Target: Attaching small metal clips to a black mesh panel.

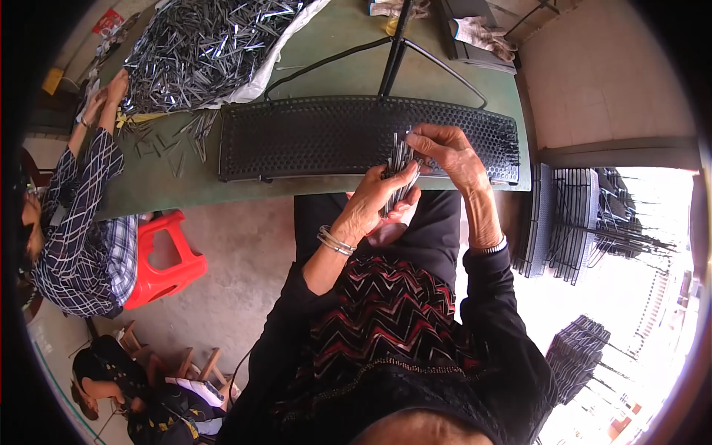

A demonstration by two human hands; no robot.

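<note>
Two bare hands on one fistful of thin metal strips

Starting closest: both arms come up from the bottom in black sleeves [498, 297]. The left forearm slants up and to the right, bangles [336, 241] on the wrist. The right forearm stands steeper, leaning left toward the top.

The left hand [382, 193] is wrapped round a bundle of thin metal strips [400, 159], thumb across the front, fingers curled round the far side. The strips stick up out of the grip, leaning a bit.

The right hand [449, 150] arches over from the right, wrist bent, fingers curling in so the tips meet the top of the bundle. Can't tell if they're pinching a single strip or just touching.

The bundle sits in front of the near edge of a perforated black panel [311, 141], which lies on a green table [185, 194]. Dark strips [508, 148] bristle from the panel's right end. Farther off, upper left, there's a big heap of loose strips [211, 52].
</note>
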